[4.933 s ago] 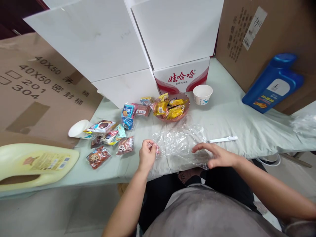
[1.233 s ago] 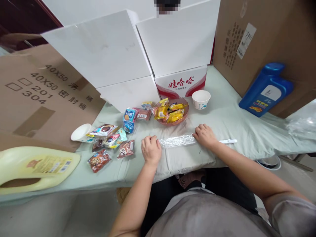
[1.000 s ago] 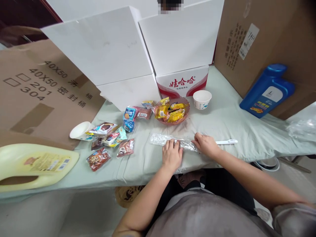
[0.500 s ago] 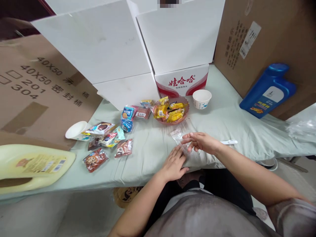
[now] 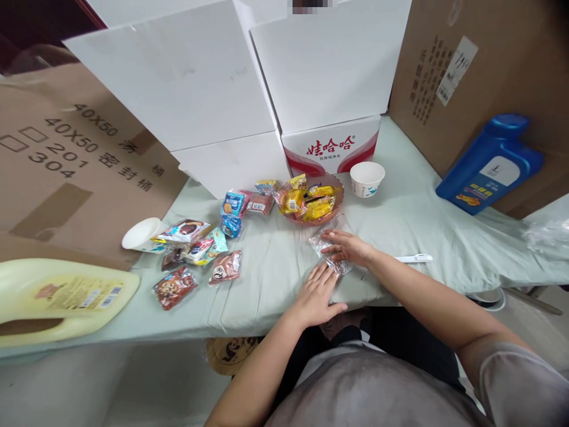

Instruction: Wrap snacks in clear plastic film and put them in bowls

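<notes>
A crumpled clear plastic bag [image 5: 340, 268] lies flat near the front edge of the cloth-covered table. My left hand [image 5: 315, 296] rests palm down with spread fingers, its fingertips at the bag's lower left edge. Over the bag's upper part, my right hand [image 5: 347, 246] is stretched out with fingers apart, pointing left. Just beyond the hands stands a pink glass bowl [image 5: 340, 204] holding several yellow-wrapped snacks [image 5: 319, 207]. To the right of my right forearm lies a white plastic-handled tool [image 5: 415, 258]; its far end is hidden behind the arm.
Several packaged snacks [image 5: 226, 268] lie at the left beside a tipped paper bowl [image 5: 144, 235]. An upright paper bowl [image 5: 367, 179] stands behind at the right. A yellow jug [image 5: 102, 290], a blue bottle [image 5: 493, 166] and white boxes [image 5: 331, 65] edge the table.
My right hand has moved slightly up and flattened over the plastic bag, its fingers now straighter. My left hand stays nearly in place with fingers spread. The view has shifted slightly.
</notes>
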Tool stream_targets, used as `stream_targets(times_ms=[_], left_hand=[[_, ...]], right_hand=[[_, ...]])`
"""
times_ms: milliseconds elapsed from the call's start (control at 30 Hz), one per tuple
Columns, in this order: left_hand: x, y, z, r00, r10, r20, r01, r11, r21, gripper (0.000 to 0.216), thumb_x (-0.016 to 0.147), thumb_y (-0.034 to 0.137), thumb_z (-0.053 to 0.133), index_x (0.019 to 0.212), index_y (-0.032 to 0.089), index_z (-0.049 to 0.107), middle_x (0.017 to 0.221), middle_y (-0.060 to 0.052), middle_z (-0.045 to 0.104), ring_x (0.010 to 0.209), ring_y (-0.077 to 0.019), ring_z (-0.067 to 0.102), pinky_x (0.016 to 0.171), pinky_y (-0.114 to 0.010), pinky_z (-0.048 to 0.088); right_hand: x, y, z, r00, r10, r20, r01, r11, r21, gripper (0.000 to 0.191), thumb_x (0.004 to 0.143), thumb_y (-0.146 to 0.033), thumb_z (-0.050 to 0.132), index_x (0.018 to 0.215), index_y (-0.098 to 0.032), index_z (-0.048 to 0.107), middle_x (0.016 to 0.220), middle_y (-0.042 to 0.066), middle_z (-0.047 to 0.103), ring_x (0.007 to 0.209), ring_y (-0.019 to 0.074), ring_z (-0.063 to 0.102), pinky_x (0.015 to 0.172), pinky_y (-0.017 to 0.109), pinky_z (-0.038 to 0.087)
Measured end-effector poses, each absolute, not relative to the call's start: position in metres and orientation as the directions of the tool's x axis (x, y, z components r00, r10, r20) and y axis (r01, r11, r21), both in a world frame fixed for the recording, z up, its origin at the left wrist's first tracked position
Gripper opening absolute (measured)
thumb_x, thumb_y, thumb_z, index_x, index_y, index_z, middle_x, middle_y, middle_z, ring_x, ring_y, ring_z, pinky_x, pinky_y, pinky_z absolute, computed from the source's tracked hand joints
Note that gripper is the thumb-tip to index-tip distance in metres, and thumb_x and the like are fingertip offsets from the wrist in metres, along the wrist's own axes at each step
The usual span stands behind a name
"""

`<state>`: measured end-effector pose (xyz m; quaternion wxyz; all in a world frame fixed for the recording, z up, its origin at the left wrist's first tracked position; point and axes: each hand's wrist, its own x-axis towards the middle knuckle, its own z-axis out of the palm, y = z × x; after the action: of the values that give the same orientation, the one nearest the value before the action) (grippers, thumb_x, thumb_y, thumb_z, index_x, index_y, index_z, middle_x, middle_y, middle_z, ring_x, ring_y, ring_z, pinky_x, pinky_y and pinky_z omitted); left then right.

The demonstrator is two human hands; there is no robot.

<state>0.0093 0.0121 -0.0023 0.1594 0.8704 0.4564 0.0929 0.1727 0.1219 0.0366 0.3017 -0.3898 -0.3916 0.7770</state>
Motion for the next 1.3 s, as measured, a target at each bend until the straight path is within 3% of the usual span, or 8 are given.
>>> stream_targets(times_ms=[200,333,433,567,733,867,1100,1300], left_hand=[[0.010,0.012,-0.002,0.562,0.826,0.046,0.753,-0.534,0.384,0.079,0.078,0.057,0.063,0.141,0.016,0.039,0.148,-0.018,0.041,0.142,-0.0336,0.028,0.117,-0.055,0.022],[0.011,0.011,-0.001,0.564,0.825,0.038,0.759,-0.536,0.371,0.077,0.077,0.054,0.065,0.139,0.014,0.042,0.147,-0.019,0.042,0.142,-0.0343,0.030,0.117,-0.055,0.022],[0.010,0.011,0.001,0.571,0.821,0.034,0.756,-0.541,0.369,0.074,0.078,0.053,0.064,0.137,0.013,0.044,0.145,-0.020,0.045,0.141,-0.0351,0.032,0.116,-0.056,0.024],[0.005,0.011,0.001,0.563,0.820,0.106,0.709,-0.545,0.448,0.069,0.080,0.049,0.064,0.139,0.019,0.042,0.143,-0.015,0.048,0.139,-0.0329,0.035,0.115,-0.056,0.027],[-0.007,0.011,0.001,0.389,0.871,0.301,0.557,-0.482,0.676,0.042,0.088,0.038,0.055,0.125,0.019,0.051,0.135,-0.015,0.053,0.132,-0.0286,0.045,0.107,-0.050,0.041],[-0.010,0.010,0.003,0.159,0.910,0.383,0.546,-0.404,0.734,0.028,0.094,0.035,0.045,0.115,0.019,0.054,0.126,-0.014,0.056,0.125,-0.0250,0.050,0.104,-0.045,0.044],[-0.003,0.011,0.008,0.279,0.881,0.383,0.602,-0.471,0.645,0.029,0.097,0.034,0.039,0.096,0.020,0.065,0.106,-0.009,0.067,0.119,-0.0251,0.051,0.104,-0.048,0.041],[-0.006,0.011,0.006,0.313,0.886,0.341,0.502,-0.459,0.733,0.050,0.100,0.041,0.022,0.093,0.020,0.067,0.097,-0.010,0.069,0.114,-0.0251,0.055,0.100,-0.047,0.043]], right_hand=[[0.172,0.125,0.024,-0.280,0.960,-0.024,0.255,0.050,-0.966,0.025,0.086,-0.030,0.051,0.107,-0.020,0.060,0.108,0.006,0.067,0.081,0.0156,0.063,0.071,0.030,0.052],[0.172,0.123,0.017,-0.534,0.806,0.256,0.459,0.530,-0.713,0.024,0.087,-0.019,0.050,0.102,-0.018,0.067,0.106,0.009,0.069,0.102,0.0209,0.059,0.094,0.038,0.045],[0.174,0.121,0.017,-0.732,0.635,0.247,0.480,0.738,-0.475,0.027,0.091,-0.020,0.049,0.110,-0.017,0.068,0.120,0.011,0.065,0.117,0.0251,0.053,0.103,0.044,0.038],[0.188,0.113,0.025,-0.673,0.667,0.319,0.512,0.732,-0.450,0.032,0.095,-0.029,0.045,0.117,-0.016,0.064,0.129,0.013,0.060,0.122,0.0267,0.049,0.104,0.047,0.037],[0.209,0.083,0.022,-0.792,0.510,0.336,0.316,0.813,-0.489,0.057,0.084,-0.054,0.061,0.127,-0.016,0.057,0.122,0.015,0.062,0.116,0.0268,0.054,0.099,0.045,0.042],[0.210,0.061,0.009,-0.789,0.536,0.301,0.425,0.829,-0.364,0.035,0.092,-0.036,0.055,0.120,-0.016,0.062,0.122,0.016,0.063,0.116,0.0276,0.055,0.097,0.047,0.041],[0.207,0.044,0.025,-0.852,0.405,0.333,0.315,0.903,-0.293,0.028,0.098,-0.022,0.039,0.100,-0.016,0.066,0.099,0.010,0.070,0.097,0.0219,0.061,0.089,0.039,0.043],[0.199,0.053,0.037,-0.740,0.643,0.198,0.534,0.740,-0.408,0.032,0.101,-0.029,0.034,0.100,-0.016,0.063,0.090,0.008,0.070,0.076,0.0176,0.063,0.073,0.030,0.043]])
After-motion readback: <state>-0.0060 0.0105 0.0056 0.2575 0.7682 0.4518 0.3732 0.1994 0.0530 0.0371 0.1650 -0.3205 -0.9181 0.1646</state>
